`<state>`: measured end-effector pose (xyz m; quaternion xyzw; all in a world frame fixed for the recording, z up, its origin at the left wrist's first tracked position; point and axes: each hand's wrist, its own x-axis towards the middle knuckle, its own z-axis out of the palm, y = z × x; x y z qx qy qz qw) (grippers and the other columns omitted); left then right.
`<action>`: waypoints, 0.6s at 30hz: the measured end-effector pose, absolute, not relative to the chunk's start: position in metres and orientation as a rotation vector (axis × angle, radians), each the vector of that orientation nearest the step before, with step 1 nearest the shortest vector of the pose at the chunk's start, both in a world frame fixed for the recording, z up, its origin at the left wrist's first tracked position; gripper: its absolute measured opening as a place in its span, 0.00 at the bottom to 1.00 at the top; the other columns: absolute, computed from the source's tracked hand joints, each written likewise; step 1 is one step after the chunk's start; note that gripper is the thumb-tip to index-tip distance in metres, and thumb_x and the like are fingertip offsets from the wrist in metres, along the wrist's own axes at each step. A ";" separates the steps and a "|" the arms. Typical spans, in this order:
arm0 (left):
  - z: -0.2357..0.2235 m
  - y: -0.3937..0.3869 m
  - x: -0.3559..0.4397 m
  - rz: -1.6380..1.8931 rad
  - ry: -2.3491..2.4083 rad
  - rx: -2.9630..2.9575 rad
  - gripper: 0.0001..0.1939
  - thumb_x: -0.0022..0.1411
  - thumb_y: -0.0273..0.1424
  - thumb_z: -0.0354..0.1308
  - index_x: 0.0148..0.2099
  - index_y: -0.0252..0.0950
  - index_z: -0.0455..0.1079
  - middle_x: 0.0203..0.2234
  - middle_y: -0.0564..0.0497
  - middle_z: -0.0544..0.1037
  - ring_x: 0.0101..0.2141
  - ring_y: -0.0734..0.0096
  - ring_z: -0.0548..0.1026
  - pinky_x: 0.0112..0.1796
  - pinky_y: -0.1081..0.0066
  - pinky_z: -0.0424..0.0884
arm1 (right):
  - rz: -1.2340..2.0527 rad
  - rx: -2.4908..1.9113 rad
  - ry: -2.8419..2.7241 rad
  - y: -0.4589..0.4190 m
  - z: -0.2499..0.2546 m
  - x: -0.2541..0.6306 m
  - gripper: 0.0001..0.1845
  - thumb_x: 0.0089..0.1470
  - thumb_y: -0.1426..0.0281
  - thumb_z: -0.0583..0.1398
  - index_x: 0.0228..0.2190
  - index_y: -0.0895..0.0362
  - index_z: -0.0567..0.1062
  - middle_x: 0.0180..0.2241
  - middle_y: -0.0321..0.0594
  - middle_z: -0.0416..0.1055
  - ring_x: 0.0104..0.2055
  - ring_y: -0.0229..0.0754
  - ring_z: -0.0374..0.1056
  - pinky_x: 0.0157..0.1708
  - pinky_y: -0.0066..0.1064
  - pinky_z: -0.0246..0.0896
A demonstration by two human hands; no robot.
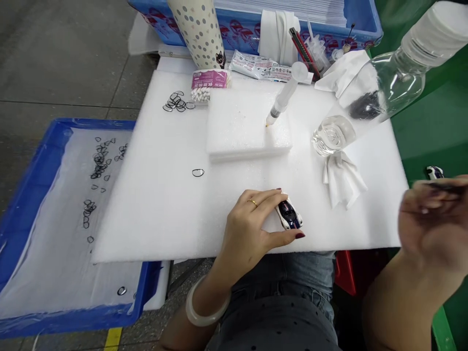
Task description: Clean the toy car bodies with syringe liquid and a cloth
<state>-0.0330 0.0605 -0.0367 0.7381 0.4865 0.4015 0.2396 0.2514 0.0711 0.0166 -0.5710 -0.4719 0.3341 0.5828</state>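
1. My left hand (252,222) rests on the white foam sheet (164,204), near its front edge, fingers curled loosely around a small toy car (289,215); thumb and fingertips bracket the car's near side without closing fully over it.
2. The toy car, dark blue with white and red markings, sits on the foam just right of that hand, touching the fingers.
3. My right hand (433,224) hovers blurred off the sheet's right edge, pinching a thin dark tool (444,185); I cannot tell how tight the pinch is.
4. A second toy car (434,172) lies on the green surface just behind that hand.
5. A syringe (285,95) stands tip-down in a raised foam block (237,126) at the sheet's centre.
6. A clear plastic bottle (380,87) leans at the right, above a crumpled white cloth (341,180).
7. A single black ring (198,172) lies on the foam; more are scattered in the blue tray (32,195) at left.
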 end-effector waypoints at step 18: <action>-0.037 0.061 -0.034 1.076 1.328 2.028 0.29 0.54 0.49 0.69 0.52 0.38 0.75 0.47 0.43 0.81 0.46 0.53 0.76 0.44 0.51 0.79 | 1.376 -1.008 -1.047 0.077 0.004 0.167 0.11 0.54 0.62 0.67 0.31 0.52 0.72 0.18 0.28 0.58 0.19 0.31 0.53 0.18 0.24 0.51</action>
